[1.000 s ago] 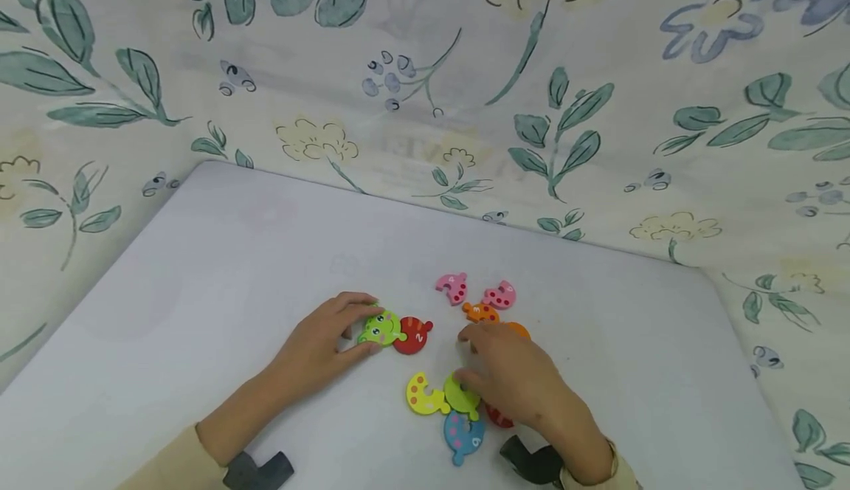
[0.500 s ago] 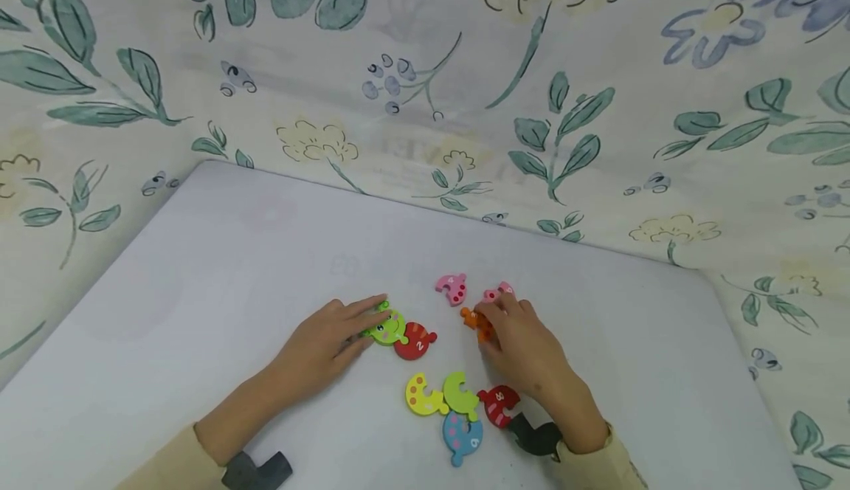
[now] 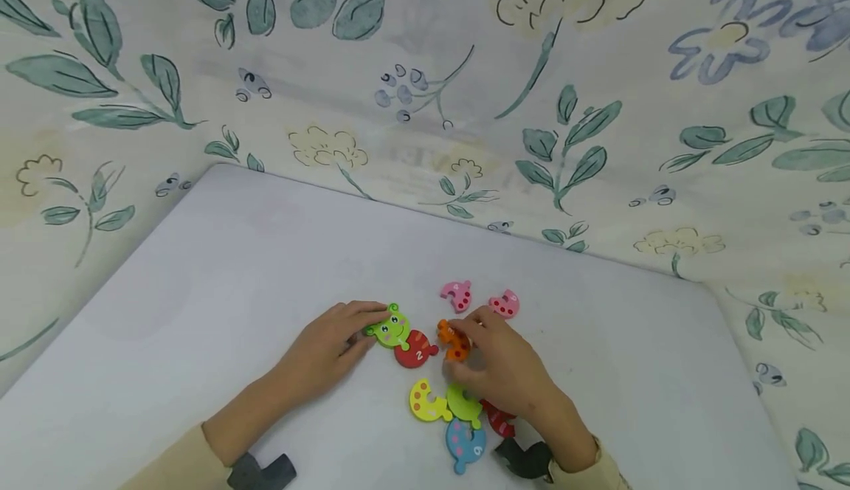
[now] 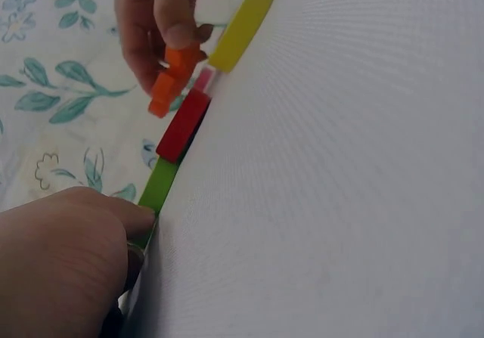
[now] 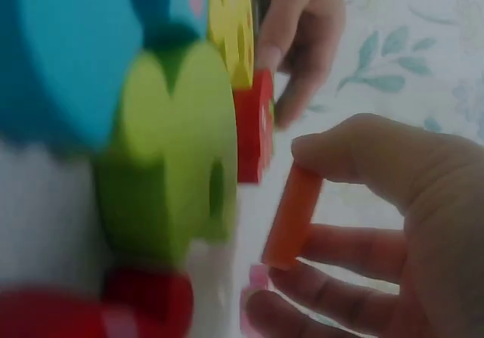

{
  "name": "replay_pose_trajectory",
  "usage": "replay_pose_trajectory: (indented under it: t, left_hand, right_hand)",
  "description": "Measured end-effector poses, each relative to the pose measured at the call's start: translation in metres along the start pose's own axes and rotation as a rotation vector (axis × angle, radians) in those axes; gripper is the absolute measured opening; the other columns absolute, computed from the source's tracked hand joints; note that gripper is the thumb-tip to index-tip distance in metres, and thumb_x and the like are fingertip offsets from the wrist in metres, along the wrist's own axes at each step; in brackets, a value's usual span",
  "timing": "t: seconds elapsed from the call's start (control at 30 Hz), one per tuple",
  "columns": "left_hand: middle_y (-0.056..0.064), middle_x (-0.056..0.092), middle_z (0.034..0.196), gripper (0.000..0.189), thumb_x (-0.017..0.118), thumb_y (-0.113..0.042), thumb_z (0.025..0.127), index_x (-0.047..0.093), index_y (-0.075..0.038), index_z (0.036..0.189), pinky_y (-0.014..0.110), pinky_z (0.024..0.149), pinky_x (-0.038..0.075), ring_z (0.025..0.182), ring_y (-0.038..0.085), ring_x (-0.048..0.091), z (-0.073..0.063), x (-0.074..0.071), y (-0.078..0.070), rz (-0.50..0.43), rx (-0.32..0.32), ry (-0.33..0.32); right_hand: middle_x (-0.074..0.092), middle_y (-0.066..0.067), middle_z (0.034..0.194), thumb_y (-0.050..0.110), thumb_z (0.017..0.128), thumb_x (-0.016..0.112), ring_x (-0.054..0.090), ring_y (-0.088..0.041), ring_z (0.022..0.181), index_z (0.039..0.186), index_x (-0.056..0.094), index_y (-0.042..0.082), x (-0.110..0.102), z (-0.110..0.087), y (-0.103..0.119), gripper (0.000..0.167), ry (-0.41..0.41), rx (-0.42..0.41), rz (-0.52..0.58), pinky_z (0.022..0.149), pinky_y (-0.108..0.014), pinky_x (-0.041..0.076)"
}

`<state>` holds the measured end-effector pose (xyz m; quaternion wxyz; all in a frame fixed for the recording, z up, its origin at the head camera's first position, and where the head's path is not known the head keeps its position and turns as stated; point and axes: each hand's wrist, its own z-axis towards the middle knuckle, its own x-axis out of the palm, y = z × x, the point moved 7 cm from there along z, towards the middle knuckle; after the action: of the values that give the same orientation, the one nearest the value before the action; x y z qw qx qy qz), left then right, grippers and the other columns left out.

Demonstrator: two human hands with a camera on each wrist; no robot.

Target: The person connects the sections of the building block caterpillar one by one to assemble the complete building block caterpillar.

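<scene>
Clearly off the white tabletop (image 3: 265, 254), the spotted orange piece (image 5: 293, 217) hangs just beside the right end of a red piece marked 2 (image 3: 412, 351), apart from it in the head view. That small gap looks like the relation that matters: the red piece's knob points right, straight toward the orange one. The orange piece's longer way seems to run away from and toward the person, across the line of the red piece, with its own knob at the far left. It is tilted in both wrist views; which way its notch faces, I cannot tell.

The right hand (image 3: 501, 361) is the nearer one and pinches the orange piece between thumb and fingers, coming from the right. Across from it, the left hand (image 3: 332, 339) holds the green face piece (image 3: 390, 329) by its left side; that piece touches the red one and seems interlocked with it.

Farther out lie two pink pieces (image 3: 505, 303) beyond the right hand. Nearer the person are a yellow piece (image 3: 420, 405), a lime piece (image 3: 461, 403), a blue piece (image 3: 462, 446) and another red piece (image 3: 499, 421), partly hidden by the right hand.
</scene>
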<state>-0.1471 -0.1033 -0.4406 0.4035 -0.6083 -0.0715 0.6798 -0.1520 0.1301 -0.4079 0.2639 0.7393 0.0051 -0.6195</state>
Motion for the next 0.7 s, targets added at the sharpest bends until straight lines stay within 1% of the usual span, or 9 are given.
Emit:
replay_pose_trajectory:
  t: [0.03, 0.13, 0.17, 0.27, 0.37, 0.5, 0.53, 0.6, 0.7]
  left_hand:
    - [-0.006, 0.061, 0.144, 0.049, 0.08, -0.009, 0.093, 0.067, -0.017, 0.14, 0.029, 0.084, 0.054, 0.095, 0.004, 0.054, 0.0, 0.0, 0.0, -0.002, 0.0, -0.002]
    - [-0.006, 0.061, 0.143, 0.049, 0.08, -0.008, 0.093, 0.067, -0.017, 0.14, 0.027, 0.085, 0.054, 0.095, 0.003, 0.055, 0.0, 0.0, 0.001, -0.007, 0.007, -0.008]
    - [-0.006, 0.061, 0.143, 0.049, 0.08, -0.008, 0.093, 0.067, -0.017, 0.14, 0.027, 0.083, 0.054, 0.096, 0.003, 0.055, -0.001, 0.0, 0.001, -0.009, 0.009, -0.009]
    - [-0.006, 0.061, 0.143, 0.049, 0.079, -0.009, 0.094, 0.067, -0.017, 0.14, 0.027, 0.084, 0.054, 0.097, 0.003, 0.057, -0.001, 0.002, 0.002, -0.011, 0.017, -0.007]
    - [-0.006, 0.061, 0.141, 0.048, 0.079, -0.01, 0.094, 0.067, -0.018, 0.14, 0.028, 0.087, 0.055, 0.101, 0.004, 0.058, -0.001, 0.002, 0.003, -0.012, 0.016, -0.007]
    - [-0.006, 0.063, 0.136, 0.045, 0.08, -0.011, 0.094, 0.069, -0.017, 0.137, 0.027, 0.084, 0.055, 0.097, 0.003, 0.058, -0.001, 0.001, 0.003, -0.024, 0.006, -0.019]
    - [-0.006, 0.064, 0.134, 0.044, 0.08, -0.011, 0.094, 0.069, -0.017, 0.136, 0.026, 0.082, 0.054, 0.095, 0.003, 0.058, -0.001, 0.0, 0.003, -0.029, 0.004, -0.023]
    - [-0.007, 0.064, 0.128, 0.042, 0.08, -0.009, 0.093, 0.071, -0.016, 0.133, 0.025, 0.077, 0.053, 0.088, 0.002, 0.056, -0.001, -0.001, 0.003, -0.044, -0.01, -0.032]
    - [-0.008, 0.064, 0.12, 0.039, 0.08, -0.007, 0.092, 0.072, -0.016, 0.129, 0.024, 0.073, 0.052, 0.083, 0.001, 0.054, -0.001, -0.002, 0.004, -0.062, -0.045, -0.05]
  right_hand:
    - [0.057, 0.006, 0.113, 0.04, 0.086, 0.084, 0.053, -0.009, 0.094, 0.133, 0.07, 0.015, 0.002, 0.0, 0.004, 0.055, 0.0, -0.017, -0.002, 0.077, -0.027, 0.054]
    - [0.058, 0.005, 0.113, 0.046, 0.087, 0.083, 0.053, -0.01, 0.096, 0.129, 0.071, 0.013, 0.008, 0.0, 0.012, 0.055, -0.006, -0.046, -0.023, 0.08, -0.028, 0.055]
    - [0.06, 0.004, 0.113, 0.048, 0.087, 0.083, 0.053, -0.01, 0.097, 0.128, 0.07, 0.013, 0.01, 0.001, 0.013, 0.056, -0.008, -0.04, -0.024, 0.082, -0.029, 0.056]
    - [0.063, 0.002, 0.117, 0.051, 0.085, 0.085, 0.055, -0.012, 0.1, 0.129, 0.068, 0.012, 0.014, 0.002, 0.014, 0.06, -0.019, -0.005, -0.042, 0.084, -0.031, 0.057]
    - [0.064, 0.001, 0.116, 0.053, 0.083, 0.086, 0.055, -0.014, 0.099, 0.127, 0.069, 0.013, 0.019, 0.003, 0.015, 0.062, -0.02, 0.018, -0.071, 0.077, -0.029, 0.057]
    - [0.06, 0.001, 0.11, 0.055, 0.082, 0.086, 0.052, -0.014, 0.094, 0.124, 0.07, 0.013, 0.023, 0.004, 0.018, 0.062, -0.022, 0.011, -0.114, 0.07, -0.025, 0.053]
    - [0.059, 0.001, 0.11, 0.056, 0.082, 0.086, 0.052, -0.014, 0.094, 0.124, 0.07, 0.013, 0.023, 0.004, 0.018, 0.062, -0.019, 0.011, -0.114, 0.071, -0.025, 0.054]
    - [0.059, 0.001, 0.112, 0.056, 0.083, 0.085, 0.053, -0.014, 0.096, 0.126, 0.07, 0.012, 0.023, 0.004, 0.018, 0.063, -0.009, 0.006, -0.105, 0.076, -0.028, 0.056]
    - [0.061, 0.0, 0.117, 0.053, 0.086, 0.083, 0.055, -0.015, 0.103, 0.128, 0.07, 0.012, 0.02, 0.003, 0.015, 0.061, 0.026, -0.002, -0.055, 0.086, -0.034, 0.057]
